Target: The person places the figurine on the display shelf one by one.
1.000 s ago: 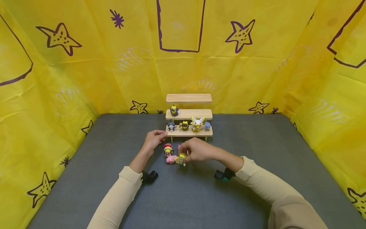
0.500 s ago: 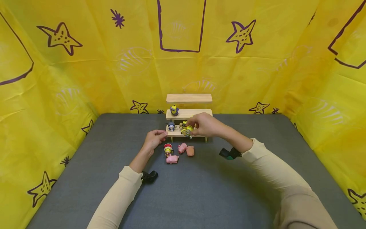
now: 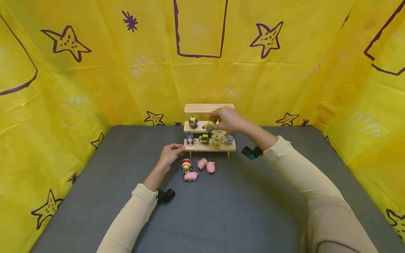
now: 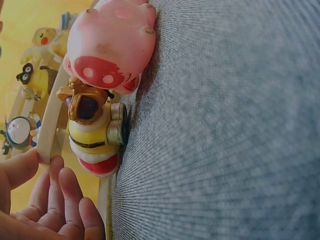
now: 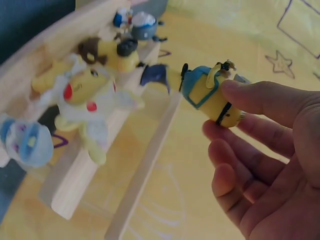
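My right hand [image 3: 229,118] pinches a yellow minion figure [image 5: 200,92] with blue overalls between thumb and fingers. In the head view the minion is at the middle step of the wooden display shelf [image 3: 227,126], right of a minion in dark purple [image 3: 193,122]. Whether its feet touch the board is hard to tell. Thumb and fingertips of my left hand [image 3: 171,154] pinch the left end of the bottom step. Close to that hand, a red-and-yellow minion with goggles [image 4: 90,132] lies on the table beside a pink pig [image 4: 112,42].
On the bottom step stand a small grey-blue-capped figure [image 3: 189,140], a masked minion [image 3: 205,138], a white-and-yellow figure [image 3: 218,137] and a blue-grey figure [image 3: 229,140]. Two more pink pigs [image 3: 201,163] lie in front. Yellow printed cloth [image 3: 126,88] surrounds the grey table [image 3: 221,211].
My right hand has lifted the minion from beside the pigs, carrying it away from me, past the bottom step to the middle one. The left hand has stayed at the shelf's end.
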`<action>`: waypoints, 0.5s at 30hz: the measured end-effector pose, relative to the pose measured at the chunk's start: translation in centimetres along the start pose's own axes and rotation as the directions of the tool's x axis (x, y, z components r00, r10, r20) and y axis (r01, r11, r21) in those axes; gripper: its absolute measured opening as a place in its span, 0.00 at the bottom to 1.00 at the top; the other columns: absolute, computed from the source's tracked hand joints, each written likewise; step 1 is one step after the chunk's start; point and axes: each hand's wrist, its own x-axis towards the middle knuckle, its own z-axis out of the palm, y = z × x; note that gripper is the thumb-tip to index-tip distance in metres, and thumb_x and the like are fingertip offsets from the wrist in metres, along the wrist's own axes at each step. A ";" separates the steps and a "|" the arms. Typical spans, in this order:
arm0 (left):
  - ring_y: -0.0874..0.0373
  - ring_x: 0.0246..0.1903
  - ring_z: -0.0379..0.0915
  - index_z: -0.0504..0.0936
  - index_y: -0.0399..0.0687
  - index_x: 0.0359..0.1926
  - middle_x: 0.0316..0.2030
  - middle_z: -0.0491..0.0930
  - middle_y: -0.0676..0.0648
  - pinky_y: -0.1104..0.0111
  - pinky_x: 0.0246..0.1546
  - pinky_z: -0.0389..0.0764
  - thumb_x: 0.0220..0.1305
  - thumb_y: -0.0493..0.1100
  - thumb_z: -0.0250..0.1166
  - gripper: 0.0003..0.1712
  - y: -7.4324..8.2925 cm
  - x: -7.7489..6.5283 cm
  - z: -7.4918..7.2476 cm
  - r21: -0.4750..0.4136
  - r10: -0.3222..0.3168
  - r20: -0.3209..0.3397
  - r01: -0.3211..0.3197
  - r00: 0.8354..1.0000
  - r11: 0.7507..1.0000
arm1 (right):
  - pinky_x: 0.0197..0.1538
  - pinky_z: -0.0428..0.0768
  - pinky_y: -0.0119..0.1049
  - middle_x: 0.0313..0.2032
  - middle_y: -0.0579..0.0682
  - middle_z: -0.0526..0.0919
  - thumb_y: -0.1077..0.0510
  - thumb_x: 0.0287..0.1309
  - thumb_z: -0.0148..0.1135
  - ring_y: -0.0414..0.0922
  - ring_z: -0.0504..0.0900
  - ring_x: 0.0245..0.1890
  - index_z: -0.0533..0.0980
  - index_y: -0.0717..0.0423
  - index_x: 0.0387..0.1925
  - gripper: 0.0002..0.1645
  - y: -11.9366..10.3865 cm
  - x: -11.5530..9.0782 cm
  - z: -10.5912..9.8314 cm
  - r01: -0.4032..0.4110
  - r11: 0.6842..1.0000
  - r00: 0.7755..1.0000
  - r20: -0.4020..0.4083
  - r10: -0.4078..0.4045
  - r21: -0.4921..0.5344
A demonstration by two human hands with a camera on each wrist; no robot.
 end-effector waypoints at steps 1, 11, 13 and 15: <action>0.60 0.36 0.77 0.80 0.39 0.53 0.48 0.83 0.40 0.65 0.46 0.76 0.68 0.46 0.61 0.18 0.0 0.0 0.0 -0.001 -0.002 -0.001 0.002 1.000 1.000 | 0.45 0.78 0.43 0.39 0.56 0.86 0.60 0.57 0.66 0.50 0.81 0.39 0.82 0.61 0.48 0.16 0.1 0.3 -0.1 0.006 1.000 1.000 -0.006 -0.006 -0.006; 0.58 0.38 0.78 0.80 0.40 0.53 0.48 0.83 0.40 0.64 0.47 0.76 0.68 0.46 0.62 0.18 0.0 0.0 0.0 0.002 -0.011 -0.001 0.011 1.000 1.000 | 0.48 0.78 0.45 0.42 0.57 0.85 0.62 0.58 0.64 0.52 0.82 0.43 0.81 0.60 0.49 0.16 0.8 2.5 -0.1 0.029 0.999 1.000 -0.003 -0.029 -0.037; 0.58 0.38 0.78 0.81 0.40 0.53 0.48 0.83 0.40 0.64 0.47 0.76 0.68 0.46 0.62 0.18 0.0 0.0 0.0 0.005 -0.011 -0.001 0.011 1.000 1.000 | 0.49 0.78 0.46 0.43 0.57 0.85 0.62 0.59 0.64 0.52 0.82 0.44 0.81 0.60 0.49 0.16 0.9 2.8 0.1 0.025 0.999 1.000 0.006 -0.025 -0.046; 0.58 0.38 0.78 0.81 0.41 0.53 0.48 0.83 0.41 0.65 0.47 0.76 0.68 0.47 0.63 0.19 0.0 0.0 0.0 0.007 -0.013 -0.001 0.013 1.000 1.000 | 0.50 0.78 0.46 0.43 0.57 0.85 0.62 0.59 0.64 0.53 0.82 0.44 0.81 0.61 0.49 0.16 1.1 3.2 0.3 0.028 0.998 1.000 0.014 -0.027 -0.060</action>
